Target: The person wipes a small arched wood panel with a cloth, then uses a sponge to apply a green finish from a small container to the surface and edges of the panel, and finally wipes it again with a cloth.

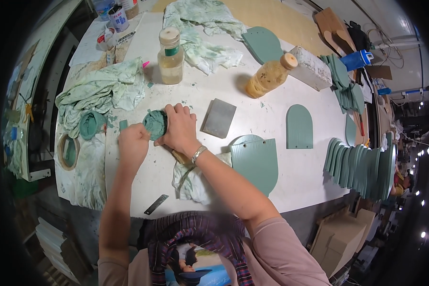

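A small round tub of thick green paste (153,123) stands on the white table. My right hand (180,125) grips it from the right, fingers wrapped over its far side. My left hand (134,139) is closed at its left edge; whatever lies inside the fingers is hidden. A small flat green piece (123,125) shows just beyond the left knuckles. Further left are another green-smeared tub (91,125) and a roll of tape (67,151). Under my right wrist lies a stained cloth (195,183). A dark flat blade (156,204) rests near the table's front edge.
A grey block (219,118) lies right of my hand. Two bottles of liquid, one upright (170,64) and one tilted (269,76), stand beyond. Green arched boards (299,127) lie on the right, with a row of several boards (357,164) at the edge. Stained rags (102,88) lie far left.
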Available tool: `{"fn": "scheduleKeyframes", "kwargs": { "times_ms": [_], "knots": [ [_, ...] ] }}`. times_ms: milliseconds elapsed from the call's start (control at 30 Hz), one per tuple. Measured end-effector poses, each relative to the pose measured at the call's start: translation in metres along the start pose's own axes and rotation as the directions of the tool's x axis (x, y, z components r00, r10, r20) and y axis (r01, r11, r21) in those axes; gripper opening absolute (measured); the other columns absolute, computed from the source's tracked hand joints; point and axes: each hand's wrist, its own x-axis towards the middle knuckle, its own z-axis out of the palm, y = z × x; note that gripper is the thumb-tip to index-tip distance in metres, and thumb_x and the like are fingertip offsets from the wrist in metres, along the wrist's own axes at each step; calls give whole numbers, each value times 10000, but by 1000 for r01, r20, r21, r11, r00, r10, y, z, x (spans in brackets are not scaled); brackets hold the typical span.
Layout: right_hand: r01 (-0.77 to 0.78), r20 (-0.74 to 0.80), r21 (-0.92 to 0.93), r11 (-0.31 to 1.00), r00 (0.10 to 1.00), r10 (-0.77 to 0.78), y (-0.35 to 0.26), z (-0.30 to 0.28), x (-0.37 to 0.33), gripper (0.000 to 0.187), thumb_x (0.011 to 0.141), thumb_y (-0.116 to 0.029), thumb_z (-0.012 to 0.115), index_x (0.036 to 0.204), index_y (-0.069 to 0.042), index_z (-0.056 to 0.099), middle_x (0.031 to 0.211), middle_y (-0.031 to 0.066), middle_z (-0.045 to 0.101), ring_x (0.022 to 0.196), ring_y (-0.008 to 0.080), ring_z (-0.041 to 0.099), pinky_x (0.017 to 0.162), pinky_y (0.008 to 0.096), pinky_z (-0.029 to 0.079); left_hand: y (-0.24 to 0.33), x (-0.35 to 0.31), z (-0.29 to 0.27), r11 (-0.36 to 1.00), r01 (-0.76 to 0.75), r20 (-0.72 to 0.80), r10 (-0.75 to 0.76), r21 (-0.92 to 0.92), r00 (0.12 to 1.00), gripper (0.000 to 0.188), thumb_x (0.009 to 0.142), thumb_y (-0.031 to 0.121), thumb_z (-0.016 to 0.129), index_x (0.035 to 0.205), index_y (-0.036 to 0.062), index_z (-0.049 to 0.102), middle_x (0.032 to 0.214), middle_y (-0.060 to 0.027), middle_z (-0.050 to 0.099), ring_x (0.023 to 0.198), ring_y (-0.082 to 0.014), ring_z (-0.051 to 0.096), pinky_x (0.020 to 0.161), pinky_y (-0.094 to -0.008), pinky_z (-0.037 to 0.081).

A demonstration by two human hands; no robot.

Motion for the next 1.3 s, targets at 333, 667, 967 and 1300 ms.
{"fn": "scheduleKeyframes", "kwargs": {
  "times_ms": [333,667,967,1300],
  "knots": [
    [-3,18,-2,1000,1000,3,-2,0,0,841,444,-329,958,1144,-105,550,1103,101,547,1083,310,503,897,440,378,0,-1,-2,994,-57,-12,58,92,998,148,755,67,721,738,-18,601,713,-205,599,629,-381,580,570,-436,431],
    [13,-13,15,1000,1000,-12,1,0,-1,804,442,-282,952,1109,-89,548,1071,111,547,1065,308,501,864,434,380,1,-7,-5,983,-119,15,118,139,993,140,761,68,712,737,-9,597,751,-180,610,694,-402,597,605,-467,444],
    [-5,12,-9,1000,1000,5,1,0,0,855,441,-347,956,1153,-109,548,1097,94,545,1087,302,498,903,435,377,1,-6,-1,982,-99,7,99,158,995,134,749,58,710,733,-7,594,763,-180,613,723,-404,604,619,-473,451],
    [10,2,-11,1000,1000,-10,4,2,-1,849,440,-332,956,1149,-113,546,1102,93,544,1078,307,504,892,433,383,3,1,6,980,-130,-2,131,151,991,142,725,28,716,715,-26,585,679,-178,591,601,-314,573,556,-397,419]
  ]
}}
